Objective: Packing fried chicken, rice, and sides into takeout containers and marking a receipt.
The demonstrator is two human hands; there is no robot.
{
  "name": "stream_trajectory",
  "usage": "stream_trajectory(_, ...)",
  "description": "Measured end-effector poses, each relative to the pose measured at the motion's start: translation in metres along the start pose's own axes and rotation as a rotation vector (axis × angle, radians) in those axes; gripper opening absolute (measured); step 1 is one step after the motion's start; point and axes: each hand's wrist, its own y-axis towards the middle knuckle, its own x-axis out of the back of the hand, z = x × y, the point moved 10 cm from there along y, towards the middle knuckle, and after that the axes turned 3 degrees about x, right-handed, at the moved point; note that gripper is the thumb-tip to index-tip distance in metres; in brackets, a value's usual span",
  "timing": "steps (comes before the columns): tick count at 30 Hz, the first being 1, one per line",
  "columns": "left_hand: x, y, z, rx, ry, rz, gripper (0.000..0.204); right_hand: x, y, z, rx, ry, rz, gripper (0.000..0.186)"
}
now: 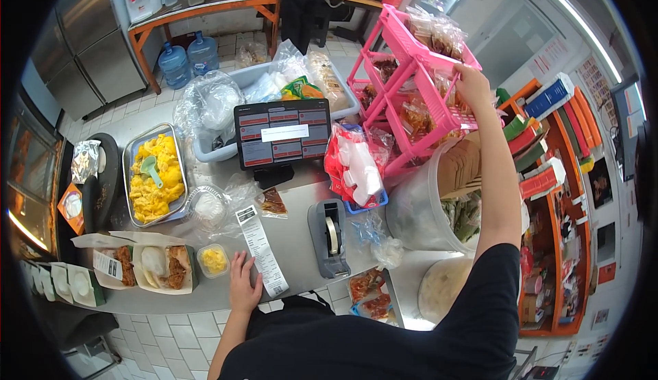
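Note:
My left hand [245, 285] lies on the metal counter's near edge, fingers stretched out and open. It rests between a long printed receipt [264, 251] and a small clear tub of yellow food [214, 261]. My right hand [473, 87] is stretched far to the right, at the pink tiered rack [404, 148]. Its fingers are bent at a middle basket, closed on something I cannot make out. Small bags of brown sauce [415, 116] lie in that rack, and more bagged items [436, 34] fill its top basket. A sauce sachet [274, 202] lies beyond the receipt.
Open food boxes [162, 269] with rice and fried chicken stand at the left. Behind them is a tray of yellow scrambled food [159, 188] with a green spoon. A tablet [282, 135], a tape dispenser [329, 237] and a large clear bin [418, 205] are nearby.

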Motion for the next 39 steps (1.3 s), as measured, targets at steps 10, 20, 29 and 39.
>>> stream_trajectory(10, -0.005, 0.002, -0.002, -0.009, 0.002, -0.018, 0.046, 0.046, -0.023, -0.015, -0.108, -0.096, -0.151, 0.021)
stream_trajectory(20, 0.007, -0.006, 0.006, -0.040, -0.020, -0.034, 0.047, 0.094, -0.024, 0.012, 0.020, 0.147, -0.099, 0.026)
stream_trajectory(29, 0.017, -0.009, -0.004, -0.201, -0.211, -0.069, 0.035, 0.146, -0.074, 0.231, 0.185, 0.618, -0.080, 0.009)
stream_trajectory(39, 0.202, -0.057, 0.062, -0.268, -0.074, -0.435, 0.005, 0.092, -0.184, 0.620, 0.383, 1.221, 0.613, 0.007)
